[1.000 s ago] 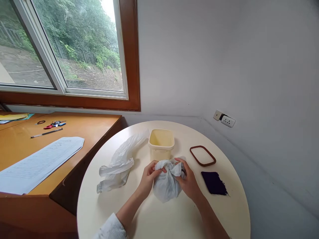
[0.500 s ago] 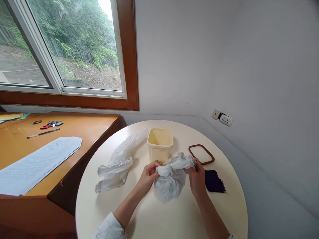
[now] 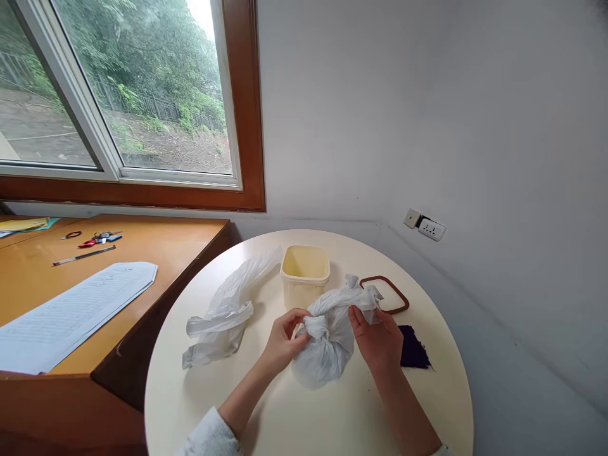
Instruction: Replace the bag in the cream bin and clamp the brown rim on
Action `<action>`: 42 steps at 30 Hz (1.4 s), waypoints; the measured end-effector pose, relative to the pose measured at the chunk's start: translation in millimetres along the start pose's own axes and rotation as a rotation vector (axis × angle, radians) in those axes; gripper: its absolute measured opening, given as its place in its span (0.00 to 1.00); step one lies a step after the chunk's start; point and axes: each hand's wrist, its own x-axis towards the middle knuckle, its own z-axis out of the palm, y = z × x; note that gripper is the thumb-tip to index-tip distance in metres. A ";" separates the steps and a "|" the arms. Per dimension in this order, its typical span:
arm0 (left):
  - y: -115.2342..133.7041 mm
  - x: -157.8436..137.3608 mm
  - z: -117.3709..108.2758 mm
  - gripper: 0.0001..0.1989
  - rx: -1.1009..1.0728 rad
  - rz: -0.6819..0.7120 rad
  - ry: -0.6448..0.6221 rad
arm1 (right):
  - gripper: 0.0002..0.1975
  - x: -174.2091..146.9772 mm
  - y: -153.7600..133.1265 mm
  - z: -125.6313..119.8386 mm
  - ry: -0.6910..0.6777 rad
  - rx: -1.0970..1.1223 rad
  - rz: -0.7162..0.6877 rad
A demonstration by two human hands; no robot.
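A white plastic bag (image 3: 325, 354), twisted and knotted at its top, is held over the front middle of the round table. My left hand (image 3: 285, 335) pinches the knot at the bag's left side between thumb and fingers. At the right, my right hand (image 3: 377, 335) is closed around the loose end of the bag; its thumb is partly hidden. Just behind the bag stands an open, pale yellow plastic tub (image 3: 305, 285). Whatever the bag holds, if anything, cannot be made out.
A second crumpled plastic bag (image 3: 228, 310) lies on the round table (image 3: 199, 405) at left. A brown rectangular ring (image 3: 406, 300) and a dark purple cloth (image 3: 415, 348) lie at right. Papers (image 3: 90, 310), a pen (image 3: 84, 255) and keys (image 3: 104, 237) rest on the wooden desk (image 3: 190, 237).
My right hand has turned and moved slightly right, its fingers shifting along the bag's loose end. That end now reaches higher and further right. My left hand has moved slightly right at the knot.
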 end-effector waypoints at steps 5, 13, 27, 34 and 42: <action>5.5 -3.9 7.0 0.05 0.237 0.111 0.040 | 0.11 1.0 1.6 -1.8 -0.058 -0.048 0.003; 29.2 -9.5 19.4 0.05 0.549 0.393 0.134 | 0.15 1.3 13.0 -0.6 -0.205 -0.314 -0.099; 85.0 13.5 55.2 0.13 0.855 0.305 0.012 | 0.09 -15.2 16.9 0.2 -0.144 -0.845 -0.592; 109.7 25.2 67.1 0.13 0.911 0.188 -0.117 | 0.24 -33.5 26.8 6.8 -0.287 -1.094 -0.691; 141.2 6.0 69.6 0.24 0.733 0.324 -0.390 | 0.13 -30.3 8.6 22.8 -0.294 -1.238 -0.543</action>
